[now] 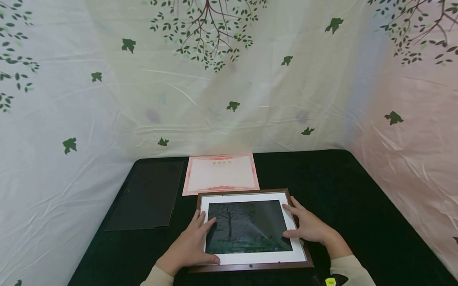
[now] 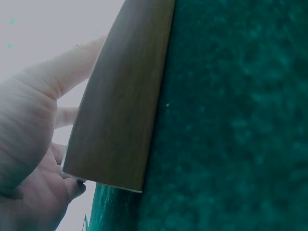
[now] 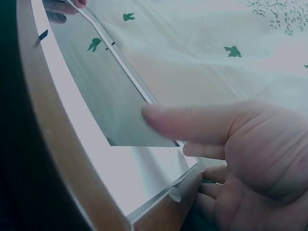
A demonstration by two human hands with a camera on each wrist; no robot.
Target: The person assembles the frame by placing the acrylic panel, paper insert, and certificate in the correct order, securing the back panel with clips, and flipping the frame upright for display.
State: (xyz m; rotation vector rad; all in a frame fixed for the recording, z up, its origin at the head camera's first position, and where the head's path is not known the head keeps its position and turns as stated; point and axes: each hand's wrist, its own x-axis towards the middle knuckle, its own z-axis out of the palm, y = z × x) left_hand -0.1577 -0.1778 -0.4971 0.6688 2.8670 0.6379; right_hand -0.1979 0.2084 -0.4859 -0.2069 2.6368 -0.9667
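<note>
A brown wooden picture frame (image 1: 250, 267) is at the front of the dark green table, with a white mat (image 1: 214, 204) around a dark glossy centre (image 1: 247, 228) that mirrors the leafy curtain. My left hand (image 1: 189, 242) holds its left side, the thumb near the lower left corner and the fingers spread along the edge. On the right side, my right hand (image 1: 309, 224) grips the frame with thumb and forefinger over the mat. Its other fingers are at the frame's outer edge in the right wrist view. The left wrist view shows the frame's wooden side wall (image 2: 120, 106).
Behind the frame lies a pink-bordered certificate (image 1: 222, 174), its near edge close to the frame. A dark flat backing panel (image 1: 146, 194) lies at the table's left. A pale curtain (image 1: 214, 119) printed with leaves and branches surrounds the green table (image 1: 343, 190).
</note>
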